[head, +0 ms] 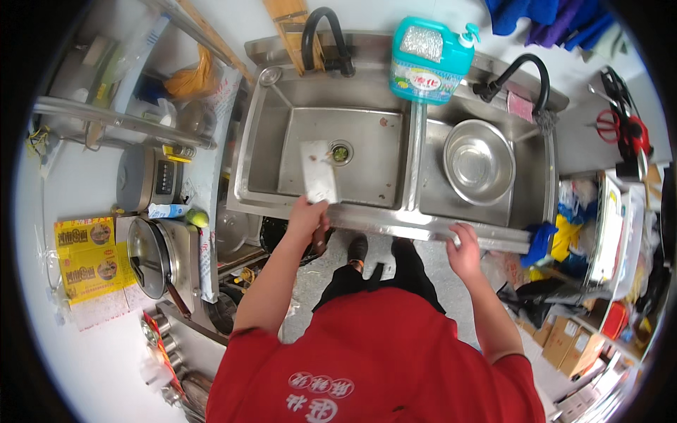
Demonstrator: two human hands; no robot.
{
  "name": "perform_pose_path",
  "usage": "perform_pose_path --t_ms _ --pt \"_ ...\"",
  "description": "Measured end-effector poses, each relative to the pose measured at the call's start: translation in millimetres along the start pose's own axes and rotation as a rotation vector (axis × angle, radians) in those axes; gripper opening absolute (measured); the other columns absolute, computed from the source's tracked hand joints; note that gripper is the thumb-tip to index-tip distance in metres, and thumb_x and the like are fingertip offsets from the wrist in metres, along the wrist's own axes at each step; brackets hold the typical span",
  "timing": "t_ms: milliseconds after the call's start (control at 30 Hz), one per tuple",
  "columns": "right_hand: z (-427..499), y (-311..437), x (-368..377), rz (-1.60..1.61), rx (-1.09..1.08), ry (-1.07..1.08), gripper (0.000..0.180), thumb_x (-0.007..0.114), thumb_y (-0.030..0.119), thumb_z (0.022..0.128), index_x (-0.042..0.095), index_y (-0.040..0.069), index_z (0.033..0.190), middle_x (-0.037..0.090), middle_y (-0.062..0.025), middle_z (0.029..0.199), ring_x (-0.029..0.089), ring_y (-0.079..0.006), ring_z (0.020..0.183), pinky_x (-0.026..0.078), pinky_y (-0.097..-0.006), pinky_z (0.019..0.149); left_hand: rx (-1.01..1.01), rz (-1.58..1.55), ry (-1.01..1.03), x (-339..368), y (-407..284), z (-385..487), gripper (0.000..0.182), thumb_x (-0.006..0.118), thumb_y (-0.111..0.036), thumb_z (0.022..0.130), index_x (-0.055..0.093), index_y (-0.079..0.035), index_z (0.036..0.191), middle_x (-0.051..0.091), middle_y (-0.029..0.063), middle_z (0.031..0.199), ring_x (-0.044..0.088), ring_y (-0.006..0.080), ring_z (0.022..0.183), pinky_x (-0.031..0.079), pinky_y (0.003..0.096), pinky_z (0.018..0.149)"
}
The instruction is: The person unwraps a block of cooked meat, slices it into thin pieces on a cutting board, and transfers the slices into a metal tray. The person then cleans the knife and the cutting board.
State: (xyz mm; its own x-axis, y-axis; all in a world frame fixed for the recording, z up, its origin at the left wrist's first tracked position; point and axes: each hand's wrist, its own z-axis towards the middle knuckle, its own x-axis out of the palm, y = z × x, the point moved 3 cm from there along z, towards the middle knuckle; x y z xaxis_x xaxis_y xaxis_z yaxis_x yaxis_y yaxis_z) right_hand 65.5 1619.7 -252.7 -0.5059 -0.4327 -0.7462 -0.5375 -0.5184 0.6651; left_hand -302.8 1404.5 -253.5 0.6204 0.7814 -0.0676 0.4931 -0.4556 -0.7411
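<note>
My left hand (pixel 307 219) grips the brown handle of a Chinese cleaver (pixel 319 174). Its broad steel blade reaches over the left basin (pixel 365 180) of a stainless steel double sink, with small bits of food stuck to it. Just beyond the blade is the drain (pixel 340 153), holding green scraps, and a few reddish bits lie on the basin floor. My right hand (pixel 464 251) is at the sink's front rim (pixel 439 231), fingers apart and nothing in them; whether it touches the rim I cannot tell. A round steel bowl (pixel 479 162) stands in the right basin.
Black faucets (pixel 321 39) rise behind both basins, and a teal detergent jug (pixel 431 63) stands between them at the back. To the left, a lidded pan (pixel 149 259) sits on a cooktop beside a shelf. Red-handled scissors (pixel 608 127) hang on the right; cardboard boxes (pixel 574 346) stand below.
</note>
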Motion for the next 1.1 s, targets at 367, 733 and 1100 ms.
perform_pose_path --t_ms 367,733,1100 --pt "292.5 -109.2 -0.6 -0.044 -0.009 -0.058 0.033 0.066 0.01 0.089 0.069 0.004 0.121 0.066 -0.0174 0.123 0.067 -0.04 0.106 0.056 -0.0466 0.094 -0.156 -0.165 -0.3 28.2 12.5 -58.8 0.018 0.066 -0.005 0.093 0.055 -0.002 0.108 0.059 0.0057 0.071 0.061 0.0185 0.056 0.052 0.0348 0.047" --pt "348.3 75.2 95.6 0.436 -0.305 -0.013 0.02 0.068 0.015 0.093 0.069 0.01 0.112 0.07 -0.0141 0.103 0.069 -0.0362 0.09 0.056 -0.0469 0.078 -0.17 -0.079 -0.284 48.8 -4.6 -81.8 0.018 0.067 -0.004 0.092 0.057 -0.001 0.107 0.063 0.0083 0.072 0.063 0.0194 0.056 0.055 0.0351 0.051" --pt "509.3 195.6 245.8 0.348 0.17 0.123 0.027 0.062 0.029 0.098 0.063 0.007 0.114 0.074 -0.0241 0.109 0.069 -0.0455 0.107 0.055 -0.0554 0.093 -0.116 -0.056 -0.25 26.5 -1.4 -139.9 0.016 0.069 -0.006 0.092 0.064 -0.005 0.106 0.07 0.0069 0.076 0.067 0.016 0.065 0.051 0.0293 0.061"
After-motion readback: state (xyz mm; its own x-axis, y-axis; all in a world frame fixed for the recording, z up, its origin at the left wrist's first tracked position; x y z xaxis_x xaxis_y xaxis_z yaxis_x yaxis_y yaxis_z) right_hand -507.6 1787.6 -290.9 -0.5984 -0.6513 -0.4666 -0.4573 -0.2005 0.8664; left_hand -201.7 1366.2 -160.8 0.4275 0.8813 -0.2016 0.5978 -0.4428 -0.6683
